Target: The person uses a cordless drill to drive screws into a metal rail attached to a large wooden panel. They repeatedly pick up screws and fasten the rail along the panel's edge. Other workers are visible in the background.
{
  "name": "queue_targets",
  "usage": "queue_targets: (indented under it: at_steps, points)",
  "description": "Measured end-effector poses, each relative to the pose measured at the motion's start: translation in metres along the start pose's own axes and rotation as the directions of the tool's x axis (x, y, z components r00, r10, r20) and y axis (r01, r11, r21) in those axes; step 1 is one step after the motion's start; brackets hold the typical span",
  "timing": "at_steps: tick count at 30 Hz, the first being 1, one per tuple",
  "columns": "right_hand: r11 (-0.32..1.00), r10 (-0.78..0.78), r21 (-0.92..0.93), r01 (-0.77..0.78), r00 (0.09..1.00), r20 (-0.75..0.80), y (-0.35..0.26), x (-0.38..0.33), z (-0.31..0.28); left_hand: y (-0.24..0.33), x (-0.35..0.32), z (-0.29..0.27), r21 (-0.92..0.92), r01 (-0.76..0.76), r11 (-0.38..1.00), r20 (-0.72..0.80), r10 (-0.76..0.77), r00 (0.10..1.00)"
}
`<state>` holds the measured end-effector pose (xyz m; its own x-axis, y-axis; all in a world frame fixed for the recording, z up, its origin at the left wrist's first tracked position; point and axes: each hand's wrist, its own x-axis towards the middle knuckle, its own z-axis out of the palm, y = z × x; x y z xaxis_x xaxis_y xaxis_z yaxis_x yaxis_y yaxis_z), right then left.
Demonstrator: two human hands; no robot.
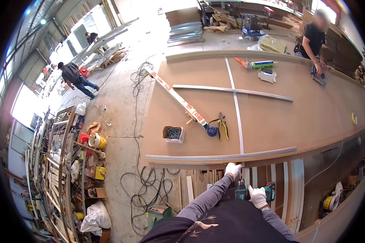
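Note:
My right hand (258,197), in a white glove, is closed round the grip of a green and black cordless drill (242,192). The drill's front end points away from me, toward the near edge of the large brown panel (182,117). At that edge my left hand (233,169), gloved too, has its fingers drawn together close to the drill's tip; whatever they pinch is too small to make out. Just beyond it a long metal strip (221,156) lies along the panel's edge.
On the panel are a box of screws (174,134), pliers (222,126), a blue tape measure (211,130), a long printed bar (176,96), another metal strip (263,95) and a sealant tube (263,64). A co-worker (313,40) handles a tool at the far right. Cables (148,186) coil on the floor.

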<state>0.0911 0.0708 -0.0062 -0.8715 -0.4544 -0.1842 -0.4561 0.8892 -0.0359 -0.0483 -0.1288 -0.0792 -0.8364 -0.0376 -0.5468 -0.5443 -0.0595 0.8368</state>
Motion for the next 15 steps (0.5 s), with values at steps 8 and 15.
queue_targets:
  at_steps: [8, 15]
  points:
    - [0.999, 0.054, 0.002, -0.054, 0.999, -0.001, -0.008, -0.001, 0.024, 0.016, 0.003, -0.006, 0.716, -0.393, 0.577, 0.284, 0.274, 0.919]
    - [0.991, 0.020, 0.137, -0.001, 0.990, -0.138, -0.002, -0.022, 0.026, 0.053, -0.012, 0.002, 0.629, -0.154, 0.762, 0.230, 0.006, 0.973]
